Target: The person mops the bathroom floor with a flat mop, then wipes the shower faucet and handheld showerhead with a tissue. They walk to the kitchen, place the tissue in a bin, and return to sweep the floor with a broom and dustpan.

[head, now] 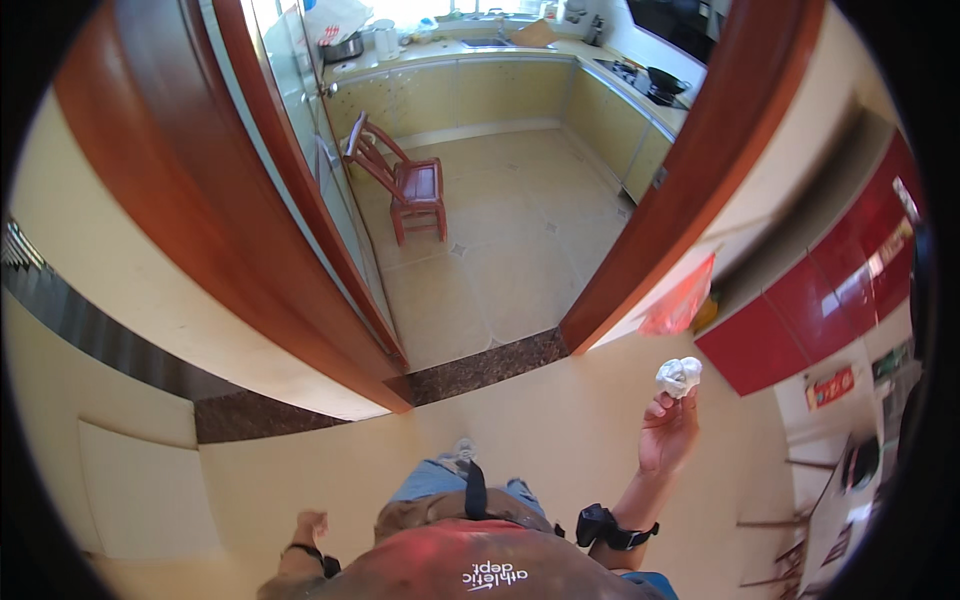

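My right hand (670, 433) is raised at the right of the view, its fingertips closed on a crumpled white wad (679, 376) that looks like tissue or thin plastic. A dark device is strapped to that wrist. Low at the left, my left hand (312, 523) hangs beside my body, with a dark band on its wrist; it is small and blurred, and its fingers cannot be made out well. Beyond my right hand, a red plastic bag (681, 300) hangs by the wall next to the doorway.
Ahead, a wooden-framed doorway with a dark stone threshold (491, 366) leads into a kitchen. A small reddish wooden chair (420, 184) stands beside the glass door (330, 180). Red glossy cabinets (795, 315) are at the right, with a table and chairs farther down.
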